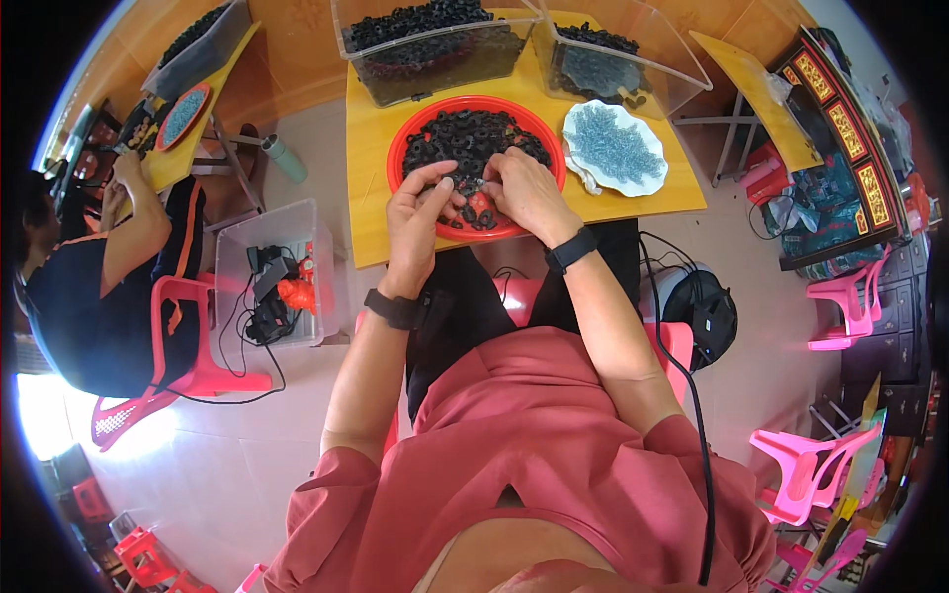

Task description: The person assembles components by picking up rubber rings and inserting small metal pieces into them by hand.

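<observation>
Your right hand (519, 193) works low over a red bowl (474, 103), its fingertips drawn close together; whether they pinch a piece is too small to tell. Opposite it, your left hand (425, 208) curves inward, thumb near the forefinger, its grip likewise unclear.

Beneath both hands lie the small black pieces (450, 138), heaped toward the bowl's far side and thinner nearest you, where red bottom shows through. By the look of it, much of the handling is left: the bowl remains well filled, and no separate finished lot can be told apart.

Just right of the bowl, a white scalloped plate (633, 188) carries a broad spread of pale blue pieces (615, 145). Behind, at the far edge of your yellow tabletop (371, 212), stand two clear bins, the left bin (395, 89) and the right bin (672, 84), both holding more black pieces.

To your left, a co-worker (109, 316) sits at another table; on the floor between, a clear box (232, 296) holds black gear and a red bag (297, 292).
</observation>
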The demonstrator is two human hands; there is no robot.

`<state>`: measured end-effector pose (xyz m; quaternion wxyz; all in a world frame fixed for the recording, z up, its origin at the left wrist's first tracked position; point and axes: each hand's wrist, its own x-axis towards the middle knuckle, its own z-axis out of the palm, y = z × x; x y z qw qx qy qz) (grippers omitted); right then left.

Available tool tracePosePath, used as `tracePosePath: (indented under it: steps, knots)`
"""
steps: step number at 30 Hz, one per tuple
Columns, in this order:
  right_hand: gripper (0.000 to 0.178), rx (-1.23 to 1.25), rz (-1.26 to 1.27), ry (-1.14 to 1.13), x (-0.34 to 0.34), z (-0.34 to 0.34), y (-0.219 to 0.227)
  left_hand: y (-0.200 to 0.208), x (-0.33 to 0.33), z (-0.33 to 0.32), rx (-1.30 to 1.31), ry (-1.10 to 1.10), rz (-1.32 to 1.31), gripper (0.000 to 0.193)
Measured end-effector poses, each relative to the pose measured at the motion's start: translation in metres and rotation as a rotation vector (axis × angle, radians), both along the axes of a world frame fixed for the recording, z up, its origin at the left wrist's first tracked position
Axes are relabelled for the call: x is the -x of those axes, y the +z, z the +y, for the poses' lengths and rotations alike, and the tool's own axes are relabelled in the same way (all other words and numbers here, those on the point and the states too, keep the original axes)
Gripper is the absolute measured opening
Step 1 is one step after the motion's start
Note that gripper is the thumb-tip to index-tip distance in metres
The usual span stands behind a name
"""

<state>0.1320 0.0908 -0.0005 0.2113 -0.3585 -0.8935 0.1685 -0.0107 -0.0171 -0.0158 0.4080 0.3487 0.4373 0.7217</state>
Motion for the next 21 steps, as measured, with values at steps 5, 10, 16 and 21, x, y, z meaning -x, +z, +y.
tracePosePath:
  steps: [5, 10, 16, 21]
  knots:
    - [0.012, -0.021, 0.136, -0.021, -0.006, -0.005, 0.001, -0.001, -0.003, -0.001, 0.046, 0.025, 0.043, 0.015]
    - [0.009, -0.033, 0.287, 0.037, -0.01, -0.017, 0.014, -0.004, -0.006, -0.001, 0.062, 0.002, 0.165, 0.017]
    - [0.008, -0.022, 0.393, 0.154, -0.008, -0.025, 0.025, 0.002, -0.013, -0.001, 0.037, 0.033, 0.205, 0.022]
    - [0.006, 0.059, 0.396, 0.228, -0.007, -0.025, 0.028, -0.002, -0.01, 0.0, 0.057, 0.051, 0.326, 0.018]
